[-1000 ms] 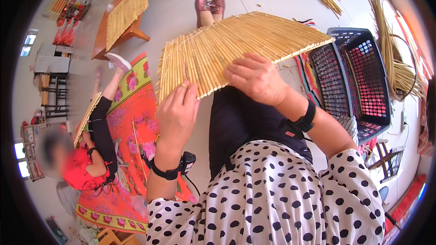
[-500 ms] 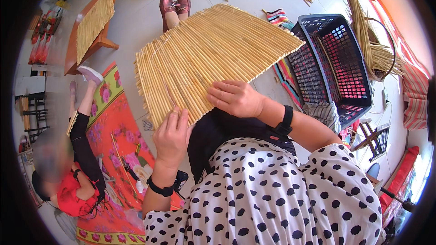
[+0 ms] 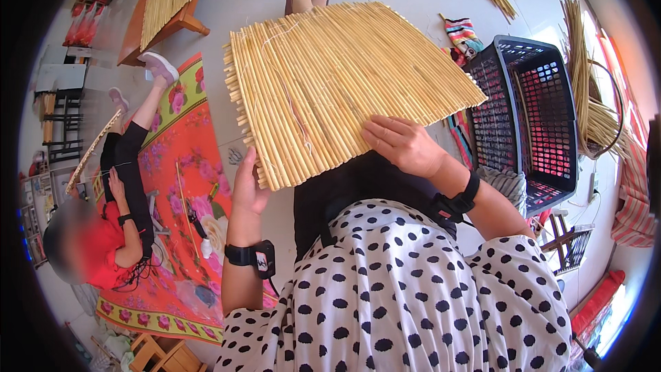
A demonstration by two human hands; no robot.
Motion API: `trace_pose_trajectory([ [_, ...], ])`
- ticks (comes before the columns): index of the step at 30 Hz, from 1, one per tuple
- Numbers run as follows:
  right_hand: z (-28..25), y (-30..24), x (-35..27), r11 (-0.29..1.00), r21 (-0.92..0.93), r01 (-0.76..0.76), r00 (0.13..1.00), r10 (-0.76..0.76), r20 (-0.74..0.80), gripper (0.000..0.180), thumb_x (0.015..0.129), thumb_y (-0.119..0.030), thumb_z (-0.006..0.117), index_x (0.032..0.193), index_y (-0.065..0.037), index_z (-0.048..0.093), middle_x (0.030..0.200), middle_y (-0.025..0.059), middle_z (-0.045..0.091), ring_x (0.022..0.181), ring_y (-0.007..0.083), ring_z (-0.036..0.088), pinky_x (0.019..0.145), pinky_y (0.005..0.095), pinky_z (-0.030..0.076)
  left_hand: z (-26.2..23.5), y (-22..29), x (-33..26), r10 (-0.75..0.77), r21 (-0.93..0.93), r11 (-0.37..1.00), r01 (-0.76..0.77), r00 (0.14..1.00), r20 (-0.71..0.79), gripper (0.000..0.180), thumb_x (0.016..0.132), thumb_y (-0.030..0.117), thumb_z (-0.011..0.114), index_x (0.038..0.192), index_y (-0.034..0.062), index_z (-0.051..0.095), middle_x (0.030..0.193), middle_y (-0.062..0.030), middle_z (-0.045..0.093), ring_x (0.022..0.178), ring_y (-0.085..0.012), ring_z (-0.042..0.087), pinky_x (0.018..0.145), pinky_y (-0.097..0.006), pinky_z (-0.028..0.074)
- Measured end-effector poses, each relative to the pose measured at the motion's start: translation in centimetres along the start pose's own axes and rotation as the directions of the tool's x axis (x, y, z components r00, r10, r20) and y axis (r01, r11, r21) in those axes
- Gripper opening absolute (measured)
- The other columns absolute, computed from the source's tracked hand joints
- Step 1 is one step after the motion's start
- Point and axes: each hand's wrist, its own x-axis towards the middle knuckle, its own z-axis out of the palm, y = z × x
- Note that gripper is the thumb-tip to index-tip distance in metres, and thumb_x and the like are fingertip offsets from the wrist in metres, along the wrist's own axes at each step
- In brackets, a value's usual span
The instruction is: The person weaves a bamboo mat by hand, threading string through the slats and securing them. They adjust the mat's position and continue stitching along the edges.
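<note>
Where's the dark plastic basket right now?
In the head view the dark plastic basket stands on the floor at the person's right, beside the reed mat and right hand.

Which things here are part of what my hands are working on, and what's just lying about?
In hand: woven reed mat, left hand gripping its near edge, right hand flat on it.

Lying about: black plastic basket, loose reed bundles, floral floor mat, striped cloth.

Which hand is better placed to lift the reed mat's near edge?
Left, probably. The left hand already grips the reed mat at its near left corner, fingers curled at the edge. The right hand lies flat on top, pressing rather than gripping.
</note>
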Motion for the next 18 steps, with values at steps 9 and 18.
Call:
trace_pose_trajectory([
  [9,-2.0,-2.3,-0.8,0.971,0.237,-0.003,0.997,0.022,-0.078,0.017,0.074,-0.005,0.065,0.09,0.0,0.065,0.087,0.0099,0.067,0.08,0.0239,0.068,0.069,0.0325,0.056,1.2,-1.3,0.2,-0.074,0.011,0.997,0.073,0.99,0.123,0.042,0.093,0.017,0.056,0.129,-0.0024,0.048,0.121,-0.0131,0.061,0.106,-0.0229,0.062,0.093,-0.038,0.051],
  [18,-1.7,0.5,-7.1,-0.241,0.674,-0.698,0.23,0.816,0.531,0.034,0.089,-0.032,0.065,0.106,-0.002,0.065,0.084,0.0061,0.067,0.076,0.0166,0.066,0.065,0.0271,0.052,0.3,-2.5,0.4,-0.133,-0.049,0.99,0.133,0.991,-0.01,0.04,0.093,0.017,0.055,0.128,-0.0019,0.048,0.119,-0.0133,0.062,0.104,-0.0238,0.064,0.091,-0.038,0.052],
])
